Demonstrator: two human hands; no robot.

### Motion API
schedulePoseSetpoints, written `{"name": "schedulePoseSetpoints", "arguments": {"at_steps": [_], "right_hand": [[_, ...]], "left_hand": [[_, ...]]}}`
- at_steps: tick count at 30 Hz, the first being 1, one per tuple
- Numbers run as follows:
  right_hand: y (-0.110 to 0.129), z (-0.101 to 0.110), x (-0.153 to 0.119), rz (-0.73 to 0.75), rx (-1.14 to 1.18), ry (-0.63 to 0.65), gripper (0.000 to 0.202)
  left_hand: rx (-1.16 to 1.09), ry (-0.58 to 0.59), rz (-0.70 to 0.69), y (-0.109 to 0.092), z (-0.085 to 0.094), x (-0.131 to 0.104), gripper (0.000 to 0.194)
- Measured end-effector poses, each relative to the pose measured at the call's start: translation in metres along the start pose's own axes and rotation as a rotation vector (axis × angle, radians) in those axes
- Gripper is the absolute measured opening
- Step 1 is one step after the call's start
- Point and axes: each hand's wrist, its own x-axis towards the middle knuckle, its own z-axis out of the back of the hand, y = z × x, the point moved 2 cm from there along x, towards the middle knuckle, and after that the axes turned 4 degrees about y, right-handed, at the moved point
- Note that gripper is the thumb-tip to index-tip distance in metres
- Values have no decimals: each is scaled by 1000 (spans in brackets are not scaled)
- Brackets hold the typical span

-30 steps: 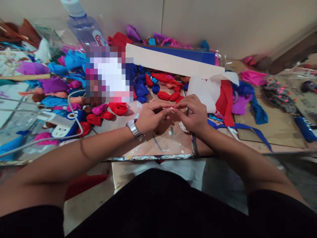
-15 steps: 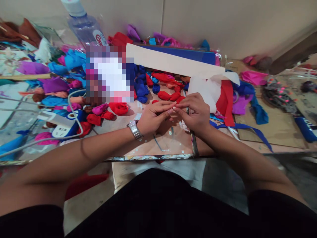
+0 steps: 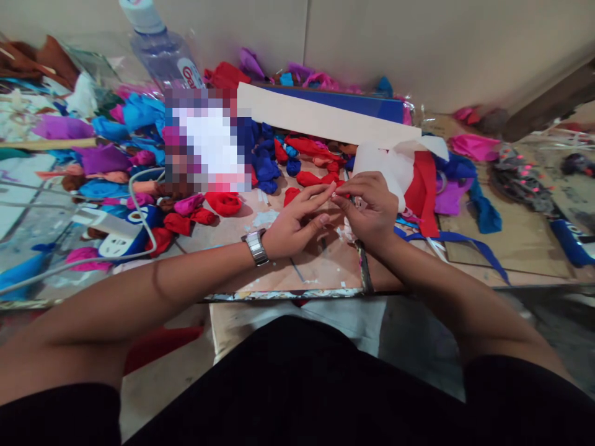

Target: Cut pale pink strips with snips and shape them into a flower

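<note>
My left hand [image 3: 297, 221], with a metal watch [image 3: 255, 247] on its wrist, is spread over the worktable, thumb apart from the stretched fingers. Its fingertips meet those of my right hand [image 3: 370, 207], which is pinched on something small and pale, too small to name. Just beyond the hands lie red cloth bundles [image 3: 313, 179]. Behind my right hand are a white sheet [image 3: 379, 170] and a red cloth strip [image 3: 422, 192].
A bottle [image 3: 160, 56], a long cream strip [image 3: 320, 116] and blue bundles [image 3: 266, 162] stand or lie farther back. At the left, a cable runs by a power strip [image 3: 118, 238]. A blue ribbon [image 3: 478, 244] lies at the right, on cardboard [image 3: 525, 248].
My left thumb has moved away from the fingertips and the left hand has opened wider. My right hand has shifted slightly to the right, still pinched.
</note>
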Motion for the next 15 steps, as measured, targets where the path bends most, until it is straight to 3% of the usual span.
{"name": "schedulePoseSetpoints", "arguments": {"at_steps": [10,15], "right_hand": [[-1,-2,-2,-7,28,-9,10],[4,-3,-1,11,22,37,16]], "left_hand": [[-125,-42,46,-5,-2,1,53],[-208,-181,105,-5,1,4,50]]}}
